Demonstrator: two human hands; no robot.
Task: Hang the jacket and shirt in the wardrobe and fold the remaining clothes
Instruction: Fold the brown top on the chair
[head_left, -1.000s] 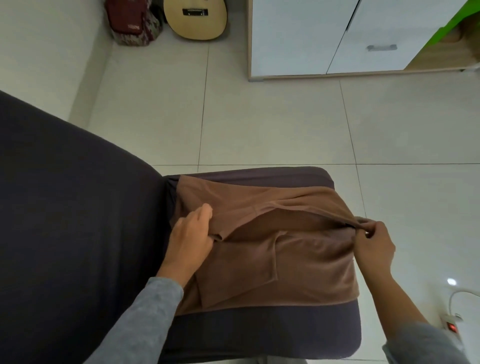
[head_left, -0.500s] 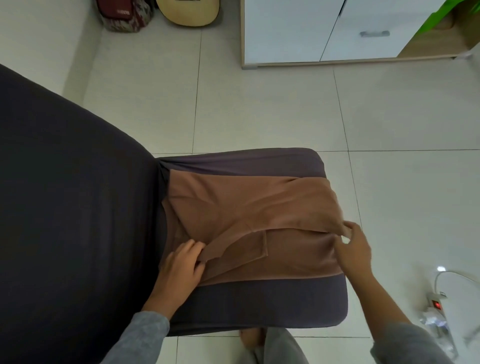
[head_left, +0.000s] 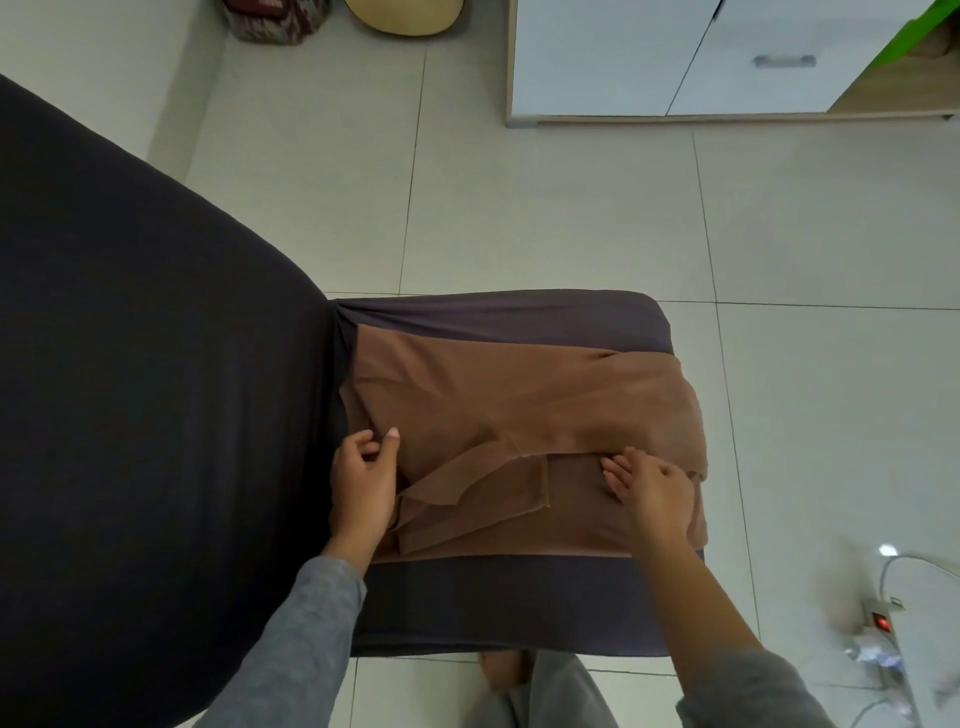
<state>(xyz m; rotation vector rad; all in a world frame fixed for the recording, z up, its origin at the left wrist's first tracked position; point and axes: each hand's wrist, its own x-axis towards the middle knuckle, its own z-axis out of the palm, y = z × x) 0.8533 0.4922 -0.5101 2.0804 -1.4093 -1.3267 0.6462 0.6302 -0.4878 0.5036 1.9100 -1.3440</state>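
A brown garment lies folded flat on the dark grey seat cushion of a chair. A loose flap of it sticks out near the front edge. My left hand rests on the garment's left edge, fingers loosely curled, nothing pinched that I can see. My right hand lies palm down on the right part of the garment, fingers spread and pointing left, pressing the cloth flat. Both arms wear grey sleeves.
The chair's dark backrest fills the left side. A white wardrobe stands at the far right, a guitar and a red bag at the back. A power strip lies on the tiled floor at right; a bare foot shows below the seat.
Both hands brought the raised upper layer of the garment down toward me and released it. The right hand moved from the right corner onto the cloth; the left hand slid down the left edge.
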